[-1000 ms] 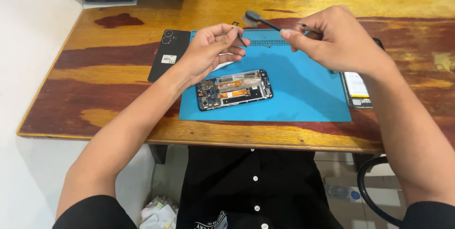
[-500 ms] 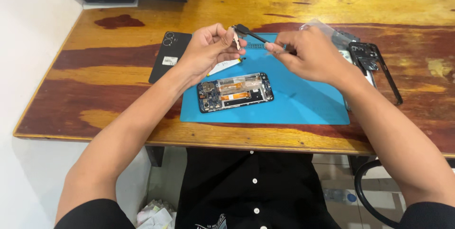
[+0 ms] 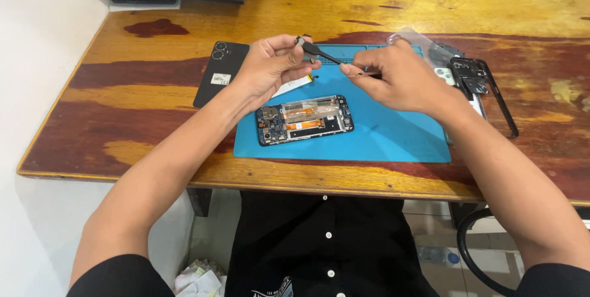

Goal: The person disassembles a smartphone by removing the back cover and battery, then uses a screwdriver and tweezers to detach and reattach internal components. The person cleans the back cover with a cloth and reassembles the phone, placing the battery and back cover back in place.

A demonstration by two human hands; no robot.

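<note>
White label on black back cover (image 3: 221,73) at left, clear bag (image 3: 418,42) behind, right hand (image 3: 393,79) pinching black tweezers (image 3: 322,54), tips at small part pinched in left hand (image 3: 270,66), above opened phone (image 3: 304,120).

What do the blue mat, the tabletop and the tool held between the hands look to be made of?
Blue mat: probably silicone or rubber, matte, lying flat with moulded ridges at its far edge. Tabletop: wood with a glossy varnish, grain and red-brown patches showing, glare on the far side. Tool, held by the right hand with its tip at the left hand: dark and slim, plastic or metal; too small to tell.
</note>
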